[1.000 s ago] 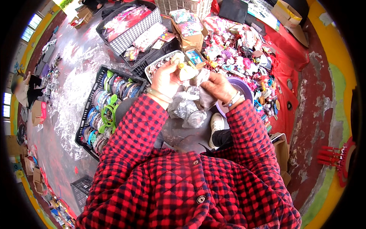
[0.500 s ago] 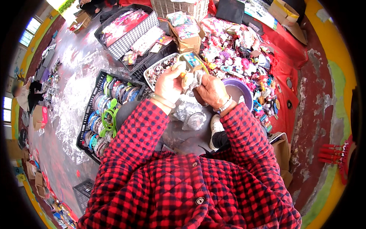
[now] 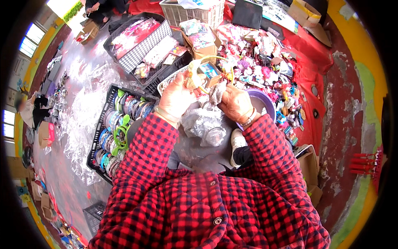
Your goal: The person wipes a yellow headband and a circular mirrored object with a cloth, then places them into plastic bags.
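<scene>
My left hand [image 3: 178,97] is closed on one side of a yellow hoop-shaped headband [image 3: 193,76] with a pale beige ornament. The hoop's thin arc rises over a small box of blue items [image 3: 209,71]. My right hand [image 3: 237,104] pinches a grey, fuzzy-looking piece [image 3: 217,95] at the band's other side; whether it is fixed to the band I cannot tell. Below both hands lies a clump of clear plastic bags [image 3: 204,124]. A purple basin [image 3: 271,108] stands beside my right hand, and a white basket [image 3: 163,84] is partly behind my left.
At left, a black crate [image 3: 96,153] holds rows of colourful hoops. Clear plastic wrap [image 3: 78,137] covers floor beyond it. Ahead are a black-and-white bin [image 3: 143,47], a cardboard box [image 3: 205,52] and a pile of hair accessories [image 3: 257,62] on red cloth [image 3: 309,79]. A person sits far off.
My hands have moved apart, the left one leftward and the right one slightly right. The yellow headband's arc now shows between them, with the ornament at my left fingers.
</scene>
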The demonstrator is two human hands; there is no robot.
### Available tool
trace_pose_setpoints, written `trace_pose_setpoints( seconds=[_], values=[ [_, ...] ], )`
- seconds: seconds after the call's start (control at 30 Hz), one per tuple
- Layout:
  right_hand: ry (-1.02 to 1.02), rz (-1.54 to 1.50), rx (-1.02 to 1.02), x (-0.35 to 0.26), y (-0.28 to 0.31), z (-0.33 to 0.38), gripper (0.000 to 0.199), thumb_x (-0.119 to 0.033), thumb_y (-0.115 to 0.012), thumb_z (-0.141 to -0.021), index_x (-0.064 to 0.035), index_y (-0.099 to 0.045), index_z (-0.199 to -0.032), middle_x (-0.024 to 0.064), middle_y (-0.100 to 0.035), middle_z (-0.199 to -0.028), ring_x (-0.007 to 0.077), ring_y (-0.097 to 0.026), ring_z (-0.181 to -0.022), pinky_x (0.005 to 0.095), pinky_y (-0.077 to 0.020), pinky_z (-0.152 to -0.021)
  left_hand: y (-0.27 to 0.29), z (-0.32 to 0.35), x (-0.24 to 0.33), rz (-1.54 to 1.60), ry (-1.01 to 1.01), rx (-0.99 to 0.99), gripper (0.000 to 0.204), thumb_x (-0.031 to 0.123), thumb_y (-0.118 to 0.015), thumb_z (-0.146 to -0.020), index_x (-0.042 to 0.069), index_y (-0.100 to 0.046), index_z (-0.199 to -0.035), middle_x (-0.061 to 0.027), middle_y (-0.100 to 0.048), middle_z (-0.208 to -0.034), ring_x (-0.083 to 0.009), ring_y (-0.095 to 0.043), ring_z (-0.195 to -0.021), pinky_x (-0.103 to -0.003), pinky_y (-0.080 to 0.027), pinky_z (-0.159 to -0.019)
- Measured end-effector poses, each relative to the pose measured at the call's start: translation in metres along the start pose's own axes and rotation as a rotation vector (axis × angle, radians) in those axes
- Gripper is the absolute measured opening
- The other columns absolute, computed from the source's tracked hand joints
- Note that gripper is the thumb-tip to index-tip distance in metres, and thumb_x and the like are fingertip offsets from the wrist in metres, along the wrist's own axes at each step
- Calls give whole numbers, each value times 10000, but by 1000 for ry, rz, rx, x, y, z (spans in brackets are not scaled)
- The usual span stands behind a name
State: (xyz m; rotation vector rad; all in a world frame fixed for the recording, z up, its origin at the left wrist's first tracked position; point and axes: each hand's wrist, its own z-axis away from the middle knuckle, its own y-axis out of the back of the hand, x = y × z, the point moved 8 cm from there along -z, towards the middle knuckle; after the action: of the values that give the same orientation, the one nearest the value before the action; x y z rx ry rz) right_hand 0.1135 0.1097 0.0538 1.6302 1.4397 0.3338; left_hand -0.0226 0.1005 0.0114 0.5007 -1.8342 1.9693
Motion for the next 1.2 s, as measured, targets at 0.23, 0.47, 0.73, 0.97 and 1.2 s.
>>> trace_pose_setpoints(
  seconds=[0.23,0.47,0.73,0.97,1.2],
  values=[
    [15,241,-123,-22,-12,-5,66,-105,-559,-664,-58,-519,-688,79,-538,-656,249,-546,-653,355,-462,-551,13,-6,-12,-178,-69,35,193,122,-515,-868,34,-509,-1040,-41,-535,-753,-141,-532,-678,-317,-469,-712],
    [56,171,-127,-16,-13,-3,68,-100,-549,-666,-52,-519,-703,81,-551,-690,248,-557,-688,350,-463,-562,32,-10,-4,-146,0,115,152,119,-488,-882,20,-525,-992,-25,-508,-664,-129,-508,-571,-325,-484,-624],
    [85,183,-150,6,-15,5,83,-83,-577,-643,-70,-526,-708,58,-526,-712,239,-534,-715,359,-458,-547,32,-4,15,-221,-81,250,249,125,-463,-891,-49,-471,-1069,-16,-462,-599,-117,-468,-533,-311,-447,-577],
    [-30,231,-129,22,2,3,99,-91,-534,-685,-93,-536,-783,51,-512,-772,246,-526,-788,354,-468,-592,46,-2,33,-318,-126,331,320,169,-487,-883,-96,-464,-1061,2,-418,-559,-98,-423,-488,-291,-421,-530],
    [-565,-360,275,89,31,20,200,-197,-535,-871,-16,-592,-933,-9,-583,-763,74,-524,-681,223,-435,-628,52,-4,19,-12,79,273,303,196,-502,-876,-78,-525,-1003,13,-453,-584,-98,-447,-508,-282,-441,-548]
  ],
)
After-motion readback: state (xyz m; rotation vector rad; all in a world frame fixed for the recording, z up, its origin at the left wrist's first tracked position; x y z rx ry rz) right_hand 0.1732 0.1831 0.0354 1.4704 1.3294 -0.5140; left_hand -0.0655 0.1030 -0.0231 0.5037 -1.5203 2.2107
